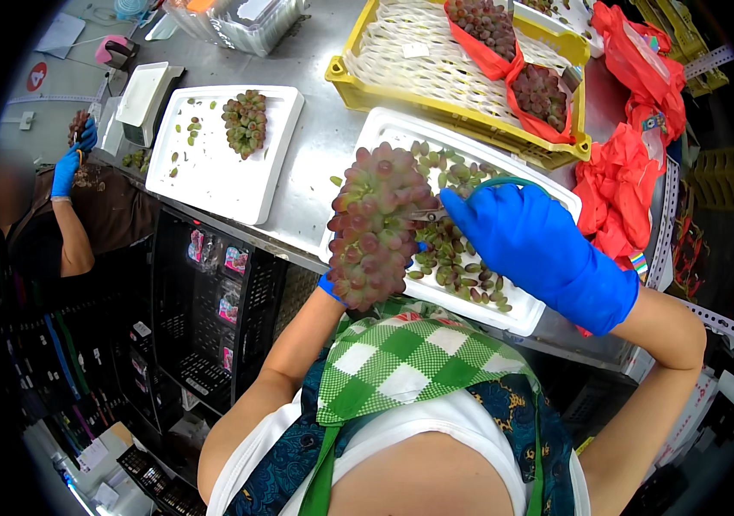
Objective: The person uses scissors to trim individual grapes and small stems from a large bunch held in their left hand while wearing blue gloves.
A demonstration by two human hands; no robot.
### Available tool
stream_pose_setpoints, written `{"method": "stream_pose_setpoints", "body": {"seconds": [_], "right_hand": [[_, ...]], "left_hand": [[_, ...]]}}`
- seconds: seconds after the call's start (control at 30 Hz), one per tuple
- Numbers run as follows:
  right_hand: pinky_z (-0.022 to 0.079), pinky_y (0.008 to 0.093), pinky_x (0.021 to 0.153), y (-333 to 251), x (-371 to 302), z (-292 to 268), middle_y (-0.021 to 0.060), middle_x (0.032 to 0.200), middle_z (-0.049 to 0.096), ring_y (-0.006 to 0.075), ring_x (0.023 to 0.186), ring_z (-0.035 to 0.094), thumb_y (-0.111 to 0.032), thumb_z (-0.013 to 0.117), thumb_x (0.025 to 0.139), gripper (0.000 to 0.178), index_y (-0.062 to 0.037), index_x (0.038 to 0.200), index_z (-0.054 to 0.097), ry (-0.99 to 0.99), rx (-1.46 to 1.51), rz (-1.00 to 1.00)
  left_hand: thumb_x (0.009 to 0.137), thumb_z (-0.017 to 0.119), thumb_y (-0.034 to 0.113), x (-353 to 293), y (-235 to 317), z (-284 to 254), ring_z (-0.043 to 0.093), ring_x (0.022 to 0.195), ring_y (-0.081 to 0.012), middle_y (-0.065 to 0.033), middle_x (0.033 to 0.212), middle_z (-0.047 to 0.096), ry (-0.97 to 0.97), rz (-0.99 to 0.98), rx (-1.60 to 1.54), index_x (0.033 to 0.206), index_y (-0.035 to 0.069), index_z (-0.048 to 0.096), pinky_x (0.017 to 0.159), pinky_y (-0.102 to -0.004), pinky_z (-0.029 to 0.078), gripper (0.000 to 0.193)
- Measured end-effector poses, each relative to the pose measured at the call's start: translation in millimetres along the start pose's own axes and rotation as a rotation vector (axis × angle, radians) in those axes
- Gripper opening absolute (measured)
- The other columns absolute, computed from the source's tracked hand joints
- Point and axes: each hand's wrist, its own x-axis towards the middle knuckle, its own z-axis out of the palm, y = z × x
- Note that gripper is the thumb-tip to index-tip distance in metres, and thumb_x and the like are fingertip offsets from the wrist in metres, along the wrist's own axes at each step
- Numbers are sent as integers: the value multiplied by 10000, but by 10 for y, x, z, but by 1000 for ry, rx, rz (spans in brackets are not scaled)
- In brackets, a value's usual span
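Observation:
A large bunch of red-green grapes [376,225] is held up over the near edge of a white tray [518,320]. My left hand [331,291], in a blue glove, grips it from behind; most of that hand is hidden by the fruit. In my right hand [539,249], also blue-gloved, is a pair of scissors [425,215] with a green handle. Their metal tips touch or nearly touch the right side of the bunch. Loose green grapes [462,271] lie scattered over the tray beneath.
To the left, another white tray [212,181] carries a small bunch [245,123], beside a scale [148,99]. A yellow crate [462,129] with red-wrapped grape bunches stands behind. Red bags [616,198] lie right. A co-worker in blue gloves [66,168] works at far left.

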Motion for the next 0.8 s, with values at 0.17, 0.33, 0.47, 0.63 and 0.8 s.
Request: {"method": "stream_pose_setpoints", "body": {"seconds": [0.17,0.33,0.47,0.63,0.8], "right_hand": [[388,310,531,91,37,28,63,652,451,199,603,482,-130,523,689,224,-42,892,490,30,129,-44],[418,354,551,135,55,16,92,661,501,244,616,518,-139,555,659,213,-38,837,493,-36,387,-17],[405,296,537,175,90,-15,41,700,467,172,663,507,-128,491,739,391,-89,1128,491,-177,303,-117],[408,304,560,170,159,-46,56,710,495,190,665,516,-148,494,739,366,-61,1094,497,-244,370,-148],[398,311,577,67,144,-61,78,746,502,212,650,501,-148,503,722,386,-37,1090,478,-198,351,-141]], "left_hand": [[791,466,31,-18,56,14,429,1105,-169,-86,1233,429,-62,-16,187,1260,44,351,918,-266,393,483],[824,422,37,-35,43,7,428,1111,-190,-108,1258,389,-84,-131,-264,1292,51,264,921,-303,399,493],[842,398,37,-13,142,74,423,1114,-204,-115,1270,359,-94,-28,-69,1303,57,200,921,-324,400,502],[853,390,40,-66,11,-4,413,1106,-198,-105,1257,359,-155,-116,-77,1297,60,220,912,-309,397,476],[853,397,44,-107,-104,-78,415,1088,-186,-93,1239,374,-272,9,469,1300,61,232,909,-287,385,477]]}}
